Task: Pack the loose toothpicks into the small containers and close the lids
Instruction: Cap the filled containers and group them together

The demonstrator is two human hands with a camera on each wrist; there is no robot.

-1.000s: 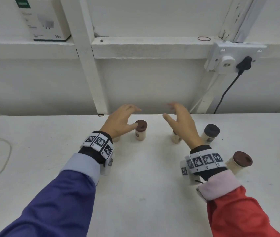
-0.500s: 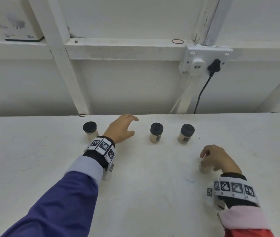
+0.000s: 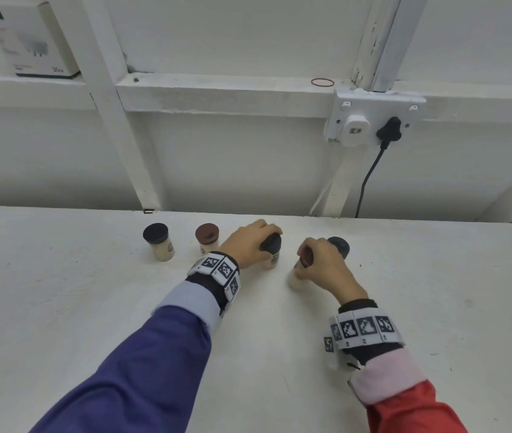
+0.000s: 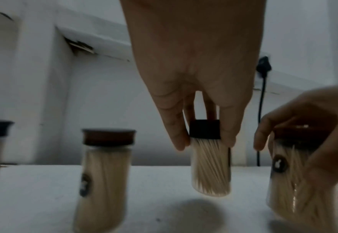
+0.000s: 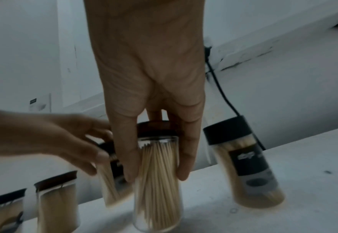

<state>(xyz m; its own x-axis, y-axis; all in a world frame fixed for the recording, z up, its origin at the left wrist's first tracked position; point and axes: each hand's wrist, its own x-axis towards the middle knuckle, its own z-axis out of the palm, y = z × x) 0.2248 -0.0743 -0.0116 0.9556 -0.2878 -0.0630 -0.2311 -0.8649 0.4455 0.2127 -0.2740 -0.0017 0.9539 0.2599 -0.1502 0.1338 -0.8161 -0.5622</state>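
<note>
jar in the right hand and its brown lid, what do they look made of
Jar: clear hard plastic or glass, glossy; the toothpicks show straight through the wall and its rim catches light. I can't tell which. Brown lid: probably smooth moulded plastic with a slight sheen. Right hand grips it.

Both arms reach forward, forearms converging toward centre. Left hand (image 3: 250, 245) palm down, fingers (image 4: 174, 126) pointing downward and curled, pinching at the tips. Right hand (image 3: 323, 264) just to its right and slightly nearer, also palm down, fingers (image 5: 128, 149) hanging and closed in a grip. Blue sleeve left, red right; tag bands on both wrists.
</note>
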